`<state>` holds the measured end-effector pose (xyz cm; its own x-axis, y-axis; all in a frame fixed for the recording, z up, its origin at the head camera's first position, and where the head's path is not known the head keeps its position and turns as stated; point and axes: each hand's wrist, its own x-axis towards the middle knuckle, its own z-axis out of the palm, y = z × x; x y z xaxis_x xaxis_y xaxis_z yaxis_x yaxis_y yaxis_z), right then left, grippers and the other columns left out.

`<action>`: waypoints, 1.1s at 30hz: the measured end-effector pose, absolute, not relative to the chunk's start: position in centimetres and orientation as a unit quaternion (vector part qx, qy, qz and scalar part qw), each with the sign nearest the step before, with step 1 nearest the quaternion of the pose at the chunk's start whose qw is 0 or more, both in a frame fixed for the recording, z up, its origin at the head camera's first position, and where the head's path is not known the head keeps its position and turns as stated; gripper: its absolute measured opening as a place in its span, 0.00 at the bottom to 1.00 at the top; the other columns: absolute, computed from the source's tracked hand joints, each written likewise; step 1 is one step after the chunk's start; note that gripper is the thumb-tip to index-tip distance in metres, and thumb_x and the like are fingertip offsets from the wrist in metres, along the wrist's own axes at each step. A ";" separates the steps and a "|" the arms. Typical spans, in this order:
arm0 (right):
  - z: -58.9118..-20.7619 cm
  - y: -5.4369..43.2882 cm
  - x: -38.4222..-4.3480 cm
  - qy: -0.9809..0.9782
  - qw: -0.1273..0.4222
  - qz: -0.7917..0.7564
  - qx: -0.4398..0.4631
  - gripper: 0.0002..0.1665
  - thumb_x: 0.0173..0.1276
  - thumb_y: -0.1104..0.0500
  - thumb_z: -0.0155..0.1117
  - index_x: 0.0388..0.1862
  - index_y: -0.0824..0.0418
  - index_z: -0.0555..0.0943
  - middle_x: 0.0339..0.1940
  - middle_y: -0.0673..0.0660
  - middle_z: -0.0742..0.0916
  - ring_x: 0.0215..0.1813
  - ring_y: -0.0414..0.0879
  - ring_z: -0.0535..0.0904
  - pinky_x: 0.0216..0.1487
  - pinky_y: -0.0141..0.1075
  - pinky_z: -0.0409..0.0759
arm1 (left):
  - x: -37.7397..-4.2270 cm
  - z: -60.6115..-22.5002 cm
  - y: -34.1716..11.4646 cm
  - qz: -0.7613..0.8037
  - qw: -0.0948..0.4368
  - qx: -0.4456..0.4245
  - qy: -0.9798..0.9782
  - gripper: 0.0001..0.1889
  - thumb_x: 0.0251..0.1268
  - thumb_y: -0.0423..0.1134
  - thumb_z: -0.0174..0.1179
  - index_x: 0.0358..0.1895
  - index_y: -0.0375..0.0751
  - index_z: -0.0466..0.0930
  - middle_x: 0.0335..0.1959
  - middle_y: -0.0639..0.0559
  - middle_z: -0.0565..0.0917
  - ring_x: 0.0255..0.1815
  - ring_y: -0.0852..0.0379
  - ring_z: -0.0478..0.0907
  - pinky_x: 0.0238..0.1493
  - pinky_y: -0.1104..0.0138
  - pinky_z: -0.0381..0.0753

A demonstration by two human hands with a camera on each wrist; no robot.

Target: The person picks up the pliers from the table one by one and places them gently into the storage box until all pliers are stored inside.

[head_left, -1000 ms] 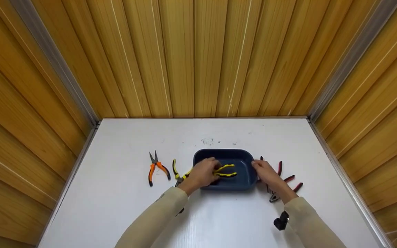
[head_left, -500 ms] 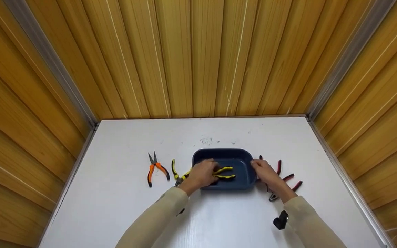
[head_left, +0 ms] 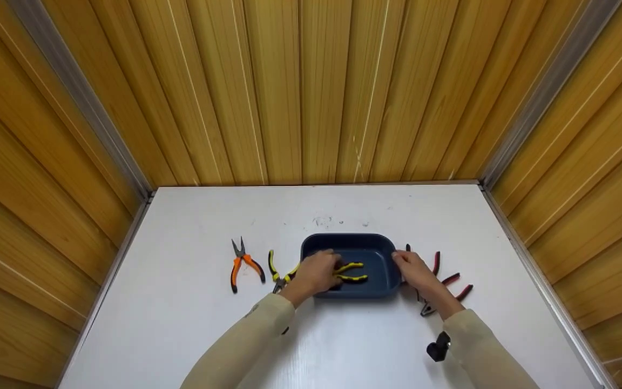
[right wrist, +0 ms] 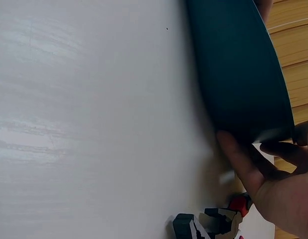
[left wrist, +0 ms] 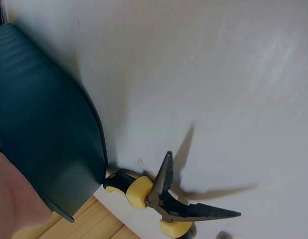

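In the head view a dark blue rectangular bin (head_left: 381, 270) stands mid-table. My left hand (head_left: 317, 273) reaches into its left half, gripping yellow-and-black pliers (head_left: 353, 279) near their head; the spread handles point right and the jaws are hidden. The right hand (head_left: 414, 268) holds the bin's right end, thumb at the rim. In the right wrist view its fingers (right wrist: 238, 157) press the outer wall. Another pair of yellow-and-black pliers (left wrist: 159, 199) lies open just left of the bin, under my left wrist.
Orange-and-black long-nose pliers (head_left: 244, 262) lie open farther left. Several red-and-black handled pliers (head_left: 463, 292) lie right of the bin, partly under my right forearm. Wood-patterned walls (head_left: 319, 92) enclose the white table (head_left: 181, 324) at the back and both sides.
The pliers in my left hand have dropped slightly into the bin, their handles a little lower. Both hands and the bin have otherwise stayed in place.
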<state>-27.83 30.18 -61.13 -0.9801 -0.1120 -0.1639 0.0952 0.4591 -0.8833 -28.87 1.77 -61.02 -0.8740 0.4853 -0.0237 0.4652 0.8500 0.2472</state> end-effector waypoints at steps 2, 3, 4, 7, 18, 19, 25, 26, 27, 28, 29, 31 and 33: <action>-61.2 30.1 -27.8 0.853 0.096 -0.513 -0.004 0.21 0.89 0.56 0.46 0.38 0.69 0.75 0.31 0.52 0.73 0.40 0.48 0.72 0.45 0.39 0.69 | -28.9 -61.1 1.8 0.121 0.044 0.244 0.961 0.18 0.64 0.51 0.77 0.51 0.49 0.86 0.43 0.56 0.82 0.46 0.55 0.82 0.47 0.58 0.86; -61.2 30.1 -27.8 0.854 0.094 -0.512 0.000 0.21 0.89 0.56 0.46 0.38 0.69 0.75 0.31 0.52 0.73 0.41 0.48 0.72 0.45 0.39 0.69 | -29.0 -61.1 1.8 0.122 0.045 0.243 0.961 0.18 0.64 0.51 0.77 0.51 0.50 0.86 0.43 0.57 0.82 0.46 0.55 0.82 0.47 0.58 0.86; -61.2 30.1 -27.8 0.854 0.096 -0.511 0.001 0.21 0.89 0.56 0.46 0.39 0.69 0.76 0.32 0.53 0.74 0.41 0.48 0.72 0.46 0.39 0.69 | -29.0 -61.1 1.8 0.124 0.046 0.243 0.961 0.18 0.64 0.51 0.77 0.52 0.50 0.86 0.44 0.57 0.83 0.46 0.55 0.82 0.47 0.58 0.86; -61.2 30.2 -27.8 0.858 0.098 -0.505 0.003 0.21 0.89 0.55 0.46 0.46 0.70 0.79 0.38 0.57 0.79 0.46 0.49 0.74 0.49 0.40 0.71 | -29.1 -61.1 1.8 0.128 0.047 0.243 0.960 0.19 0.65 0.52 0.76 0.54 0.50 0.87 0.45 0.57 0.83 0.47 0.56 0.82 0.48 0.58 0.86; -61.1 30.2 -27.6 0.862 0.096 -0.497 -0.003 0.22 0.89 0.54 0.46 0.49 0.69 0.81 0.44 0.60 0.83 0.48 0.49 0.76 0.52 0.40 0.72 | -29.0 -61.2 1.6 0.133 0.044 0.249 0.958 0.22 0.65 0.56 0.76 0.56 0.51 0.86 0.46 0.57 0.83 0.46 0.57 0.81 0.48 0.59 0.85; -61.0 30.2 -27.6 0.861 0.097 -0.498 -0.003 0.22 0.89 0.53 0.46 0.50 0.70 0.81 0.45 0.60 0.84 0.49 0.50 0.76 0.52 0.40 0.72 | -29.0 -61.2 1.6 0.135 0.044 0.250 0.958 0.22 0.65 0.56 0.75 0.56 0.51 0.86 0.46 0.57 0.83 0.47 0.57 0.81 0.48 0.59 0.85; -60.8 30.1 -27.6 0.856 0.095 -0.508 -0.006 0.21 0.89 0.54 0.46 0.43 0.69 0.79 0.34 0.55 0.78 0.42 0.49 0.74 0.46 0.40 0.70 | -29.0 -61.0 1.4 0.141 0.043 0.249 0.957 0.23 0.66 0.57 0.74 0.57 0.51 0.86 0.47 0.57 0.83 0.48 0.56 0.81 0.49 0.59 0.85; -60.8 30.0 -27.6 0.856 0.093 -0.508 -0.004 0.21 0.89 0.54 0.47 0.41 0.68 0.78 0.33 0.53 0.76 0.41 0.48 0.73 0.45 0.40 0.70 | -29.0 -60.9 1.4 0.143 0.043 0.250 0.957 0.23 0.66 0.58 0.74 0.57 0.51 0.86 0.47 0.56 0.83 0.48 0.56 0.81 0.49 0.59 0.85; -60.8 30.0 -27.6 0.857 0.093 -0.507 -0.006 0.21 0.89 0.53 0.47 0.39 0.67 0.76 0.31 0.52 0.74 0.40 0.47 0.72 0.44 0.40 0.69 | -29.0 -60.9 1.3 0.144 0.042 0.252 0.956 0.23 0.66 0.58 0.74 0.56 0.50 0.86 0.46 0.56 0.83 0.47 0.56 0.81 0.48 0.59 0.85; -60.8 30.0 -27.7 0.857 0.093 -0.507 -0.004 0.21 0.89 0.53 0.47 0.37 0.66 0.75 0.30 0.51 0.73 0.39 0.47 0.71 0.43 0.40 0.68 | -29.0 -60.9 1.3 0.146 0.040 0.254 0.955 0.23 0.66 0.59 0.74 0.56 0.50 0.86 0.46 0.56 0.82 0.47 0.56 0.81 0.48 0.60 0.85; -60.9 30.0 -27.7 0.857 0.094 -0.508 -0.003 0.21 0.89 0.53 0.47 0.36 0.65 0.74 0.30 0.50 0.72 0.38 0.46 0.70 0.43 0.40 0.67 | -29.0 -60.9 1.3 0.148 0.038 0.257 0.954 0.23 0.66 0.59 0.74 0.56 0.50 0.86 0.45 0.56 0.82 0.46 0.56 0.80 0.47 0.60 0.85; -60.9 30.0 -27.6 0.853 0.098 -0.512 0.000 0.21 0.89 0.53 0.47 0.35 0.64 0.73 0.29 0.50 0.71 0.37 0.46 0.70 0.42 0.40 0.67 | -29.0 -60.9 1.2 0.153 0.033 0.266 0.951 0.23 0.67 0.59 0.73 0.55 0.49 0.86 0.44 0.56 0.80 0.45 0.57 0.79 0.46 0.62 0.84; -60.9 30.0 -27.5 0.852 0.104 -0.514 -0.002 0.22 0.89 0.53 0.46 0.35 0.65 0.72 0.29 0.50 0.71 0.37 0.46 0.69 0.42 0.40 0.66 | -28.9 -60.9 1.2 0.167 0.025 0.276 0.946 0.22 0.69 0.59 0.71 0.54 0.48 0.86 0.43 0.56 0.79 0.43 0.58 0.77 0.44 0.63 0.83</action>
<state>-27.49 30.02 -60.85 -0.9785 -0.1106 -0.1742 0.1025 0.4721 -0.8756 -28.89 1.16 -60.90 -0.8458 0.5316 0.0448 0.5147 0.7913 0.3300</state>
